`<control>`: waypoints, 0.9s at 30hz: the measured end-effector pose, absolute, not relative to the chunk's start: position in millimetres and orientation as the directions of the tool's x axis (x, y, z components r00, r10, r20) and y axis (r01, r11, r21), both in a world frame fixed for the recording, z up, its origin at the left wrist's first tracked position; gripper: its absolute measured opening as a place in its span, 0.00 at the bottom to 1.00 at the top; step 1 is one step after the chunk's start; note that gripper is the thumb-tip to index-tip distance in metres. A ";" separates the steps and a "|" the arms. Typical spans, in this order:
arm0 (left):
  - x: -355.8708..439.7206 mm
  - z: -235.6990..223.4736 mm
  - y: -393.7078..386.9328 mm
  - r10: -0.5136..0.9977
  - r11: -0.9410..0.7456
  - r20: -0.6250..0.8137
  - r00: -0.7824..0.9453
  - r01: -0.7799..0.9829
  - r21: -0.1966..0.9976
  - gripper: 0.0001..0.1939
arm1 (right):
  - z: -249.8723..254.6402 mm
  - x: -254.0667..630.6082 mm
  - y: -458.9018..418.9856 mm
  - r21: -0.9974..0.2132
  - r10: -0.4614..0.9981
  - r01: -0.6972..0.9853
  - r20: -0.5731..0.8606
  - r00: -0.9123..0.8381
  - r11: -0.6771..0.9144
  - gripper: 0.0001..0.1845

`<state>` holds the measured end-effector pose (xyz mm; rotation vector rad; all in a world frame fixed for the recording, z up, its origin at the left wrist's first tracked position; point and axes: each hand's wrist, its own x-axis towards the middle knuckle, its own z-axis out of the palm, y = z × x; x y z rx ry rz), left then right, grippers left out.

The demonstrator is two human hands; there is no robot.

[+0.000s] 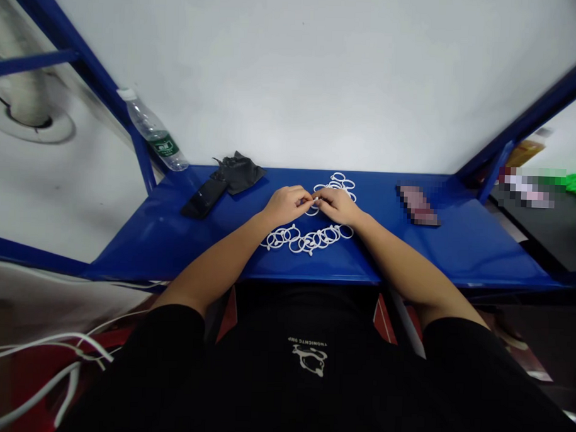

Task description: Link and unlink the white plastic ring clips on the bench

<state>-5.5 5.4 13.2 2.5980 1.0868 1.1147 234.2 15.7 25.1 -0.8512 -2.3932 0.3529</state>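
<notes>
White ring (311,212), probably light, springy and best pinched by its thin rim, midway between the blue desk's (155,236) left and right edges; left grip (284,204) and right grip (340,205) nearly closed, apparently both pinching it.

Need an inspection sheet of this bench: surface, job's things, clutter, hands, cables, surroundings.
Surface: blue tabletop, glossy; no spill seen.
Job's things: white ring at the fingertips; ring cluster behind the hands; overlapping ring row in front, some with small knobs.
Clutter: black phone-like slab, crumpled black sheet and clear bottle, back left; pixelated flat item, right.
Hands: left hand and right hand bare, fingertips pinched together at the ring.
Cables: white cables at lower left, off the tabletop.
Surroundings: pale wall behind; pipe, left; black surface, right.
</notes>
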 end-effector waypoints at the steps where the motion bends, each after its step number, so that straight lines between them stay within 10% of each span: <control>1: -5.0 12.8 5.1 0.647 -0.741 0.601 0.469 0.570 0.354 0.07 | 24.8 234.1 16.1 -0.420 0.647 0.495 0.417 -0.639 0.760 0.20; 27: -3.2 6.1 8.6 0.648 -0.748 0.576 0.499 0.560 0.357 0.07 | 18.5 236.2 21.3 -0.376 0.565 0.423 0.501 -0.656 0.824 0.14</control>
